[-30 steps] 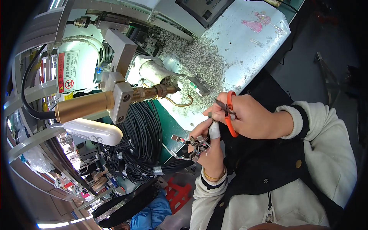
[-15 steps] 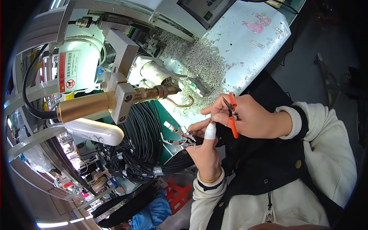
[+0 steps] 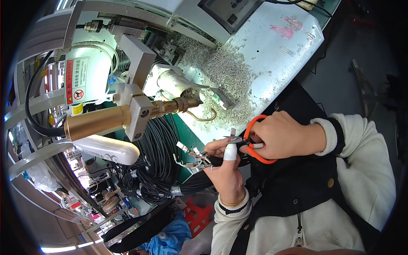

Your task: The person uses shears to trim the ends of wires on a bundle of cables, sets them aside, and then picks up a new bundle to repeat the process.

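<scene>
My right hand [image 3: 284,135] is closed on short-bladed scissors [image 3: 264,160] with orange loop handles. Their blades lie across the tip of my left thumb, beside a small metal connector end [image 3: 233,132]. White wrapping [image 3: 230,152] covers that thumb. Black cables with small metal connectors and coloured wire ends [image 3: 196,158] are gripped in my left hand [image 3: 227,180], and they fan out to its left. The fingers hide where the blades meet the piece.
A brass soldering head [image 3: 100,122] on a metal bracket stands at left. Many small metal pieces [image 3: 225,70] cover the white worktop [image 3: 272,68]. Coiled black cables [image 3: 157,148] lie left of my hands, with a red stool [image 3: 199,216] below. A control box [image 3: 229,12] stands at the back.
My right hand has turned the scissors from hanging loosely in its fingers to a grip by the loops, and brought the blades to the left thumb tip. A connector end now shows there.
</scene>
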Demonstrator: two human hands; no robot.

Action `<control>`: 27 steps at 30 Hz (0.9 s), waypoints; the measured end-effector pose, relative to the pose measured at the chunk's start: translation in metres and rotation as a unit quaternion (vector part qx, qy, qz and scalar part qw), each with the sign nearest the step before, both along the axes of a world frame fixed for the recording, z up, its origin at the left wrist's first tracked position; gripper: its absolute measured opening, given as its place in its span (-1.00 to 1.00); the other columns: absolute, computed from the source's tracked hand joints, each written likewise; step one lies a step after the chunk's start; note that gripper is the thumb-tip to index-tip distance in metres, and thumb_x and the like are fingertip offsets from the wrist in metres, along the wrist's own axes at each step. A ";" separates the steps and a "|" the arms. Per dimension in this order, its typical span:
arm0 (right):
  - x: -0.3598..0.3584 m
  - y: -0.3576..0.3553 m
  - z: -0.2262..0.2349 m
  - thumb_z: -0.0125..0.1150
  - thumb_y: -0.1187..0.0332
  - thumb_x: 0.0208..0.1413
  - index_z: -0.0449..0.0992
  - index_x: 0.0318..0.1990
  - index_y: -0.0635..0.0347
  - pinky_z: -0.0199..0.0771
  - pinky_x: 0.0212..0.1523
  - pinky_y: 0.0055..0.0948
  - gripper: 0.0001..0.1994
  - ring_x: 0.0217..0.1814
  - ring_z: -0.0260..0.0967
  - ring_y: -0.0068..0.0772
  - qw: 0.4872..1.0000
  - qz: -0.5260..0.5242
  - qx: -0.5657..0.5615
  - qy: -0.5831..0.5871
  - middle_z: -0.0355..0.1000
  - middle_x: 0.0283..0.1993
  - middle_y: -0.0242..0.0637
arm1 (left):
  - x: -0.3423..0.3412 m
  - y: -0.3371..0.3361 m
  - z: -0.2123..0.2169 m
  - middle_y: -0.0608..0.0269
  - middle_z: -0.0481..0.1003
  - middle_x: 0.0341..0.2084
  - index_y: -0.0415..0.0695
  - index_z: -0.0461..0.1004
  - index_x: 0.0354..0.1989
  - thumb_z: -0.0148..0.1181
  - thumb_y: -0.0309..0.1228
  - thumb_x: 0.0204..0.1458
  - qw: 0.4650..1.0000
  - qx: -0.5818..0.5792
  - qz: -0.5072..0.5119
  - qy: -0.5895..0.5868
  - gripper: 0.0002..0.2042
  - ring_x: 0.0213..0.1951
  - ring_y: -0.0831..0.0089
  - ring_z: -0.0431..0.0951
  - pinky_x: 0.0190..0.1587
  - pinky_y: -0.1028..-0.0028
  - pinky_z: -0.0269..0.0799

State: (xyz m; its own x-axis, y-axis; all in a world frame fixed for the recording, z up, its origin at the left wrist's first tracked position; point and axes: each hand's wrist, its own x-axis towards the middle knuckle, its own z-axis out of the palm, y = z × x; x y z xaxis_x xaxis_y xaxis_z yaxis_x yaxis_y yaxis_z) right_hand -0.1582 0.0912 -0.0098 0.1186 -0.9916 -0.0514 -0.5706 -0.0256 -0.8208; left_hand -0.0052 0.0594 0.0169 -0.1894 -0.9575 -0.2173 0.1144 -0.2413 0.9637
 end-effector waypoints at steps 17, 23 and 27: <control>-0.019 -0.069 0.008 0.06 0.36 0.00 0.28 -0.44 0.35 0.17 -0.64 -0.54 -0.80 -0.67 0.20 -0.56 0.954 -0.131 0.036 -0.268 0.25 -0.67 -0.29 | -0.016 -0.074 -0.007 0.49 0.14 -0.73 -0.19 0.30 -0.32 0.06 -0.48 -0.02 0.983 0.142 -0.085 0.081 -0.88 -0.78 0.76 -0.01 -0.75 0.70 -0.16; -0.015 -0.075 0.002 0.04 0.38 0.00 0.28 -0.43 0.31 0.15 -0.64 -0.54 -0.84 -0.66 0.13 -0.60 0.952 -0.116 0.023 -0.281 0.23 -0.67 -0.33 | -0.012 -0.081 -0.007 0.47 0.13 -0.76 -0.22 0.30 -0.35 0.09 -0.47 -0.04 0.981 0.141 -0.106 0.081 -0.86 -0.78 0.74 -0.01 -0.75 0.69 -0.14; -0.014 -0.074 0.002 0.06 0.38 -0.01 0.29 -0.41 0.31 0.15 -0.65 -0.55 -0.84 -0.67 0.09 -0.61 0.949 -0.118 0.015 -0.293 0.23 -0.67 -0.32 | -0.011 -0.081 -0.008 0.46 0.14 -0.77 -0.24 0.30 -0.38 0.10 -0.47 -0.07 0.983 0.123 -0.109 0.075 -0.86 -0.78 0.73 0.00 -0.75 0.68 -0.14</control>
